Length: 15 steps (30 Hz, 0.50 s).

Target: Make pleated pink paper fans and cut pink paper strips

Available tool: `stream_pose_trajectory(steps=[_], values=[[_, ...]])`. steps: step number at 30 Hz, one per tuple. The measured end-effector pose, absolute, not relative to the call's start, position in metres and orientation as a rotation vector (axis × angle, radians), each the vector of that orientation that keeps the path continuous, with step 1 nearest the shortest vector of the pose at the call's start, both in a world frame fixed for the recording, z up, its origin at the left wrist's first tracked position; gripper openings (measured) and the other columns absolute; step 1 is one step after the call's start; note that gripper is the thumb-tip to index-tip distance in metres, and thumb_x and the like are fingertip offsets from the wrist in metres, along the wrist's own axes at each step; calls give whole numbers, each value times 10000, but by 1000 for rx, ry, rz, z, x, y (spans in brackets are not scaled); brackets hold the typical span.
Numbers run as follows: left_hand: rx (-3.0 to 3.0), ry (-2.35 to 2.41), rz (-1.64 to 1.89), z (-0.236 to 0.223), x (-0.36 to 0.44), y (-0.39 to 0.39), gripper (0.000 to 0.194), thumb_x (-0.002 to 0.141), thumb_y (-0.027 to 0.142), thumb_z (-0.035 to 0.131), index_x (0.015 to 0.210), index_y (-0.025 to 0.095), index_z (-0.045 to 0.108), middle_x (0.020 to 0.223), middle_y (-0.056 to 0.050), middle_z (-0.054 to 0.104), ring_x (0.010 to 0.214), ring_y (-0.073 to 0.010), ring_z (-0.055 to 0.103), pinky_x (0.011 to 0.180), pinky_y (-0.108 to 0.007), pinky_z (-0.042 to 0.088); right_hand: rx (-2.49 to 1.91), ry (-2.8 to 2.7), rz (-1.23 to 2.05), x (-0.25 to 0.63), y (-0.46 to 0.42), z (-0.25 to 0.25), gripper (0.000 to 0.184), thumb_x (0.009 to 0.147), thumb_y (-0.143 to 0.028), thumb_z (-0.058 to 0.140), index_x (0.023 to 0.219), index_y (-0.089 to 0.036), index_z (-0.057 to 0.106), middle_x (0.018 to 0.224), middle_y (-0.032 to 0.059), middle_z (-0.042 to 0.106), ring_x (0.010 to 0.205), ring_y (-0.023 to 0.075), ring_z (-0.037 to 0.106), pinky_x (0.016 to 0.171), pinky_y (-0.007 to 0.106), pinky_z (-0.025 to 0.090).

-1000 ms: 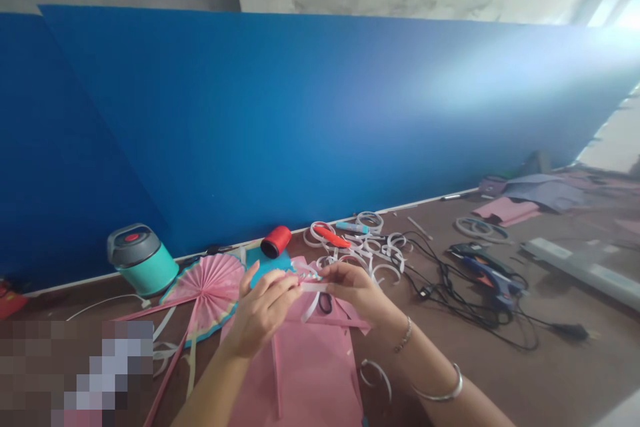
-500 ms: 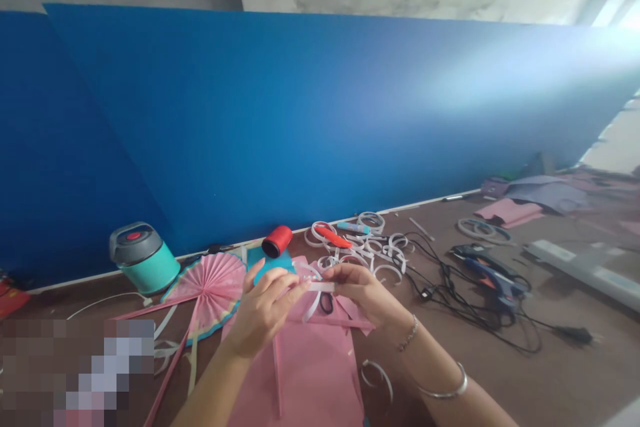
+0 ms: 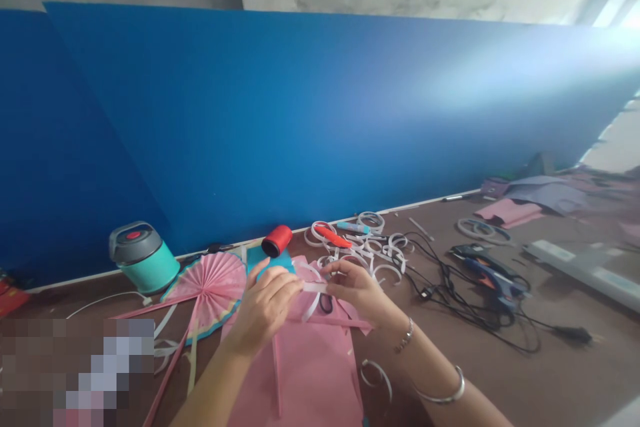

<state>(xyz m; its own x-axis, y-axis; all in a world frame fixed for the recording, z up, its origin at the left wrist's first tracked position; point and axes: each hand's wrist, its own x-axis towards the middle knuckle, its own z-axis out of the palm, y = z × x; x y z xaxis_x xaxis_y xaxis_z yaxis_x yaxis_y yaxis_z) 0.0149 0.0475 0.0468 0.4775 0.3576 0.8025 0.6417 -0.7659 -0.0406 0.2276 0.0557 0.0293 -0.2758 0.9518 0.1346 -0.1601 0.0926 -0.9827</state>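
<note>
Between my two hands a short white strip (image 3: 315, 287) is stretched level above the pink paper (image 3: 315, 367). My left hand (image 3: 267, 307) pinches its left end, with the fingers bent over it. The thumb and fingertips of my right hand (image 3: 357, 290) close on its right end. Whatever else lies under my left fingers is hidden. Just behind the strip, curled white strips and a black scissor handle (image 3: 326, 303) lie on the pink sheets. A pink pleated paper fan (image 3: 213, 287) with a blue and yellow edge rests left of my left hand.
A red thread spool (image 3: 277, 240) and a turquoise lidded container (image 3: 150, 267) stand by the blue panel (image 3: 300, 113). Curled white strips (image 3: 373, 247) surround a red cutter (image 3: 333, 235) and a blue marker (image 3: 353, 227). Right lie black cables (image 3: 450, 300) and a glue gun (image 3: 493, 280).
The beaded-looking piece seen at my fingertips a second ago no longer shows, and the white strip is in plainer view. My hands stay in nearly the same place.
</note>
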Motion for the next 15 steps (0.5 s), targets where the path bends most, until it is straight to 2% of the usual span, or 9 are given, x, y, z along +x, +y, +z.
stream_pose_trajectory(steps=[3,7,15], values=[[-2404,-834,-1164,50,15,45,229,877,96,494,964,223,662,879,0,713,889,-147,595,1057,-422,295,-867,-1338,1390,230,54,32,297,700,-288,732,970,-219,630,911,15,609,688,117,563,608,248,463],[-2406,-783,-1097,54,15,41,269,871,81,497,994,253,663,878,3,695,885,-141,576,1003,-395,335,-824,-1287,1438,230,51,39,278,682,-247,739,941,-217,641,974,24,590,754,122,560,661,248,471],[-2430,-770,-1155,61,19,35,280,877,75,461,925,263,661,902,13,709,855,-132,590,1018,-419,326,-930,-1094,1654,234,50,46,380,590,-193,763,956,-210,661,871,16,625,699,120,580,581,216,461]])
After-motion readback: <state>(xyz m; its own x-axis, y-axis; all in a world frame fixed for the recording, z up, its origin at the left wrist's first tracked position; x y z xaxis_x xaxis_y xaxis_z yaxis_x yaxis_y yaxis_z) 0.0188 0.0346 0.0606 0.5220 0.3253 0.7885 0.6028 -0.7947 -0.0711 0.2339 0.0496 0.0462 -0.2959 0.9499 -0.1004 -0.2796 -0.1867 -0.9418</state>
